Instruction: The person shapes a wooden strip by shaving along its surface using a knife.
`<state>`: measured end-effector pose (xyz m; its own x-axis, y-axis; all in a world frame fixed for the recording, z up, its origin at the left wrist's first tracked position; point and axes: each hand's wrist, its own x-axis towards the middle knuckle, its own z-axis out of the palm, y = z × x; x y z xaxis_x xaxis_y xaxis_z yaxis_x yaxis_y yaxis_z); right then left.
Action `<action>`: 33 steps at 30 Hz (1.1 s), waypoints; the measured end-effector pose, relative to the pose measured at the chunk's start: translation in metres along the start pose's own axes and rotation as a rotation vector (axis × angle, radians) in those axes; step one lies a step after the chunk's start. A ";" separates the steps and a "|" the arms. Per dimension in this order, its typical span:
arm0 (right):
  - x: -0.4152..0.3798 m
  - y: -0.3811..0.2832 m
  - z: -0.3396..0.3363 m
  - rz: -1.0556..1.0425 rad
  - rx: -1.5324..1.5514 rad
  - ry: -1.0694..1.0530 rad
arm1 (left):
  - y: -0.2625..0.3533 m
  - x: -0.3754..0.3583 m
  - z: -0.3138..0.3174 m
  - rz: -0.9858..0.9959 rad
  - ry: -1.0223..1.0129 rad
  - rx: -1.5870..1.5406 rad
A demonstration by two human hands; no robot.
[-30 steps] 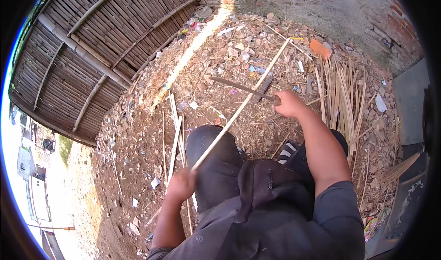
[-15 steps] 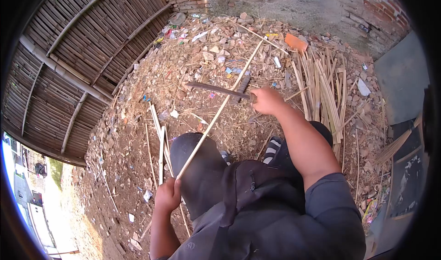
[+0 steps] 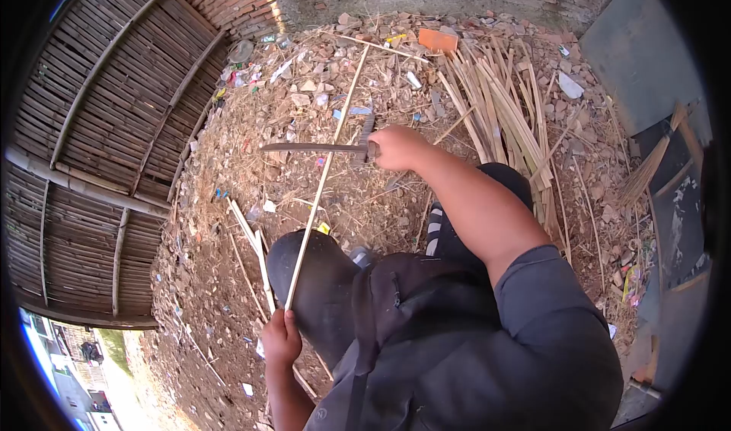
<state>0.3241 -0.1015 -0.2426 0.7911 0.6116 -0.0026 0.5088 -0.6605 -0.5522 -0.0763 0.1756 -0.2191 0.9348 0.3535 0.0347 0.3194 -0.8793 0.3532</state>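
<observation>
My right hand [image 3: 400,148] is closed around the handle of a machete [image 3: 304,148], its dark blade pointing left. The blade crosses a long, thin bamboo strip [image 3: 311,221] about midway along. Down at the strip's near end, my left hand [image 3: 282,340] grips it beside my bent knee. From there the strip slants up and away over the knee, its far end over the rubble. A dark ribbed piece [image 3: 368,129] lies just behind the machete's handle end. More pale strips [image 3: 263,260] lie left of my knee.
A pile of split bamboo strips [image 3: 495,111] lies on the right, near an orange tile [image 3: 438,40]. Rubble and litter cover the ground. A bamboo-slat wall [image 3: 114,88] stands left, a brick wall [image 3: 365,1] behind, and a stick broom [image 3: 647,168] leans at right.
The camera view has turned, so the surroundings shift. The machete blade now lies more level across the strip, and the strip stands steeper. Both hands keep their grips.
</observation>
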 end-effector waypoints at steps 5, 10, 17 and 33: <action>-0.033 -0.054 -0.015 -0.257 -0.245 -0.090 | 0.003 0.004 -0.004 -0.028 -0.038 -0.041; -0.016 -0.030 -0.008 -0.178 -0.126 -0.009 | 0.000 -0.014 -0.012 -0.040 -0.077 -0.036; -0.028 -0.056 -0.009 -0.224 -0.224 0.042 | -0.006 -0.021 -0.009 -0.035 -0.037 -0.087; -0.030 -0.049 -0.008 -0.277 -0.212 0.114 | -0.019 -0.029 0.002 -0.031 0.011 -0.089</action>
<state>0.2784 -0.0905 -0.2083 0.6404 0.7352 0.2220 0.7584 -0.5597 -0.3341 -0.1094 0.1810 -0.2291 0.9227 0.3842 0.0320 0.3330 -0.8361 0.4360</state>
